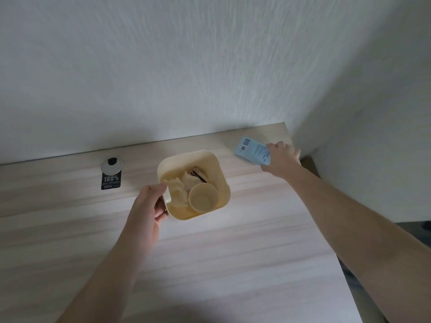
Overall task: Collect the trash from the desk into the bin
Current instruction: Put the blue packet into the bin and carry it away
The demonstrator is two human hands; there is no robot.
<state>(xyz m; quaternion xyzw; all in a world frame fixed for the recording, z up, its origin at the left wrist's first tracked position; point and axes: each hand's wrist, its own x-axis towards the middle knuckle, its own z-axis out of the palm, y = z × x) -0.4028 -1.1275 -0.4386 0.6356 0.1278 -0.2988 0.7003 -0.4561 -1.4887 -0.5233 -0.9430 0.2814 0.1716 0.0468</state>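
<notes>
Left hand (149, 203) gripping the bin (219, 164) rim, right hand (281, 158) closes on a blue packet (250, 150) beyond it on the surface (233, 252), likely binned next.

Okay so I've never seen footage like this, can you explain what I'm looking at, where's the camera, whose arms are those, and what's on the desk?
There is only one picture, taken by a wide-angle camera worn on a person's head, looking down at their own bare arms. No machine is involved. The surface is a pale wooden desk against a white wall. The left hand grips the rim of a small cream bin, which already holds crumpled paper, a paper cup and a dark wrapper. The right hand reaches to the far corner and rests on a light blue packet lying on the desk. Left of the bin lie a black tag and a round white cable port.
</notes>
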